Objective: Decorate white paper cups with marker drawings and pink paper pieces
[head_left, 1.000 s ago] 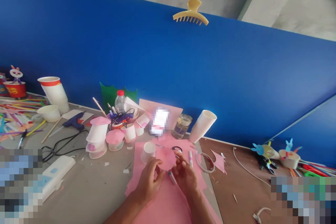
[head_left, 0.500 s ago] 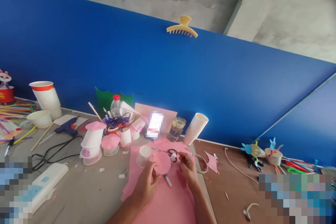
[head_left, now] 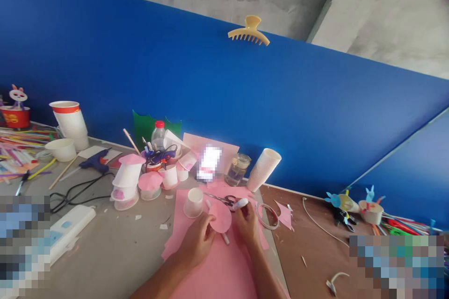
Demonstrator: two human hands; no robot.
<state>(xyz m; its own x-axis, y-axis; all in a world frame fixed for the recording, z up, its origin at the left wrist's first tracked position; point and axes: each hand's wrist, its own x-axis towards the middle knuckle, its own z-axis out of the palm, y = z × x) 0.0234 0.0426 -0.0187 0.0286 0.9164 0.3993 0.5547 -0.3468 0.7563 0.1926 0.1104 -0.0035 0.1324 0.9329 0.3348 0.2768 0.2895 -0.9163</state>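
My left hand (head_left: 200,239) pinches the left edge of a round pink paper disc (head_left: 221,219). My right hand (head_left: 247,225) is closed around a small white tube-like thing (head_left: 241,203), just right of the disc; its exact kind is not clear. Scissors (head_left: 229,202) with dark handles lie beyond the disc, close to my right fingers. A white marker (head_left: 226,239) shows partly from under the disc. To the left of it a white paper cup (head_left: 194,202) stands upside down on the large pink paper sheet (head_left: 220,271).
A tape roll (head_left: 261,221) lies to the right. Behind are a phone (head_left: 209,163), a glass jar (head_left: 237,170) and a leaning cup stack (head_left: 264,168). Pink-topped cup models (head_left: 126,180), a glue gun (head_left: 94,161) and a power strip (head_left: 72,229) stand or lie left.
My right hand has closed on the white tube-like thing and turned it up beside the disc. My left hand has brought the disc slightly to the right. The view has shifted slightly.
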